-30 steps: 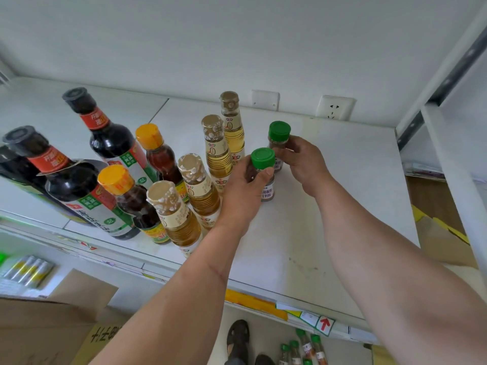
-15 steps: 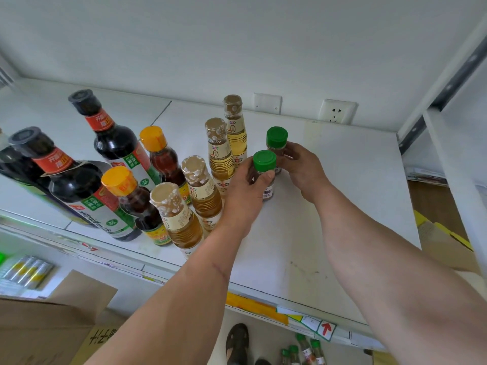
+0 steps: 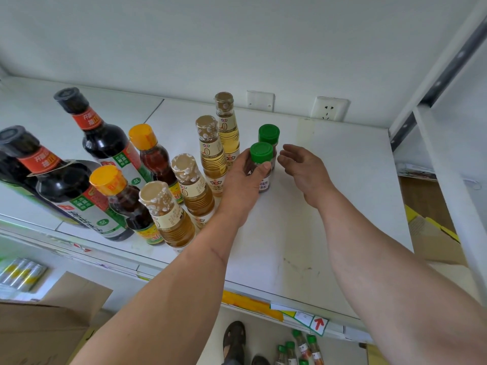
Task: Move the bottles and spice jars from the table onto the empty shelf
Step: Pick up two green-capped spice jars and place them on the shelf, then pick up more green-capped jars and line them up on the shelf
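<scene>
While left hand (image 3: 243, 180) grips near jar (image 3: 261, 164), right hand (image 3: 303, 169) hovers loosely spread.

Two green-capped spice jars stand upright on the white shelf (image 3: 329, 206): the near spice jar (image 3: 261, 164) gripped in the left hand (image 3: 243, 185), the far spice jar (image 3: 269, 139) just beyond, beside the right hand (image 3: 303, 169) with relaxed fingers.

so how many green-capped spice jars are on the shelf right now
2. The front jar stands on the shelf, gripped by the left hand. The back jar stands just behind it, free of the right hand. More green-capped jars show below, possibly some hidden.
</scene>
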